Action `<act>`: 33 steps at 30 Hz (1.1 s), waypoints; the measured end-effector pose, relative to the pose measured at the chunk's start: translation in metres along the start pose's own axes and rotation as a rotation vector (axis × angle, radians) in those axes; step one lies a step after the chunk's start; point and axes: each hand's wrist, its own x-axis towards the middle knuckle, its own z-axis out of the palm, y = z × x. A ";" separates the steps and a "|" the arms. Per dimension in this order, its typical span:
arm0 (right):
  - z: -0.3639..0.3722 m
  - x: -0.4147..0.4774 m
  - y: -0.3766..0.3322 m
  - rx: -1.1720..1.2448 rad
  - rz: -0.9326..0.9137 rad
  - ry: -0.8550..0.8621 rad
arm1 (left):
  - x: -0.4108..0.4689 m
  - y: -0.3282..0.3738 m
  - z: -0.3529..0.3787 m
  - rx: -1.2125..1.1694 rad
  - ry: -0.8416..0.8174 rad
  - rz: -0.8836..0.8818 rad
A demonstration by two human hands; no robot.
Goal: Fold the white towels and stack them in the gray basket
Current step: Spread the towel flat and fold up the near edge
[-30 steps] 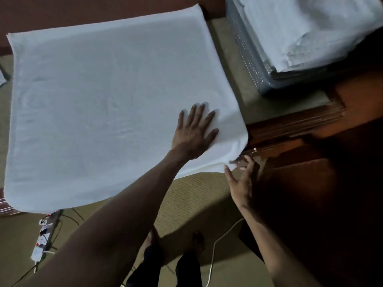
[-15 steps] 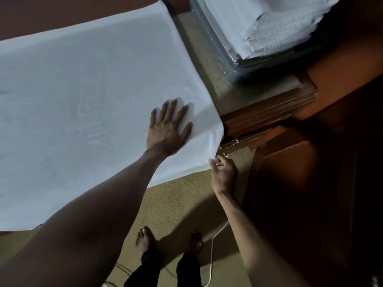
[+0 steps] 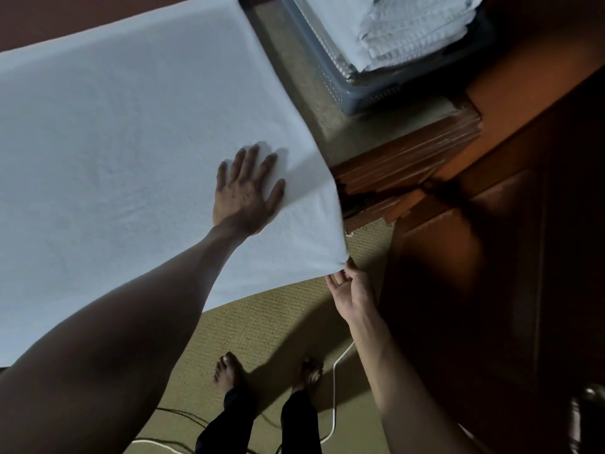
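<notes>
A: How does the white towel (image 3: 114,158) lie?
B: Flat on the table (image 3: 409,158), long axis left to right, near-right corner pointing off the edge. The left hand (image 3: 245,198) presses it, fingers straight, as before. The right hand (image 3: 352,290) touches that corner — I cannot tell whether it grips. The gray basket (image 3: 360,93) stands beyond.

Place: a dim room in a home, seen from above.
Floor: olive woven carpet (image 3: 278,322), with the person's bare feet (image 3: 229,371) and a loose white cable (image 3: 334,404) on it.
Furniture: a dark wooden table (image 3: 409,158) with a moulded edge; reddish wooden panelling (image 3: 491,257) beside it.
Laundry: a gray plastic basket (image 3: 366,96) of folded white towels (image 3: 393,27) on the table.
</notes>
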 end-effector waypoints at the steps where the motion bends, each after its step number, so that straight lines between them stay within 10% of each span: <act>1: -0.002 0.001 -0.001 0.044 -0.005 0.006 | 0.000 0.000 0.000 -0.001 0.002 0.001; 9: -0.004 0.008 -0.007 -0.327 -0.186 -0.064 | -0.001 0.001 -0.003 -0.007 0.007 0.006; 19: 0.037 0.004 -0.016 -1.051 -0.678 0.553 | -0.002 0.000 -0.003 -0.045 -0.012 -0.001; 26: 0.152 -0.022 0.007 -1.206 -1.502 -0.093 | -0.022 -0.021 -0.027 -0.683 0.237 -0.136; 29: 0.178 -0.014 0.031 -1.466 -1.620 -0.219 | -0.060 -0.059 -0.033 -0.531 0.364 -0.192; 33: 0.177 0.008 0.064 -1.730 -1.665 -0.211 | -0.112 -0.121 -0.027 -0.282 0.123 -0.389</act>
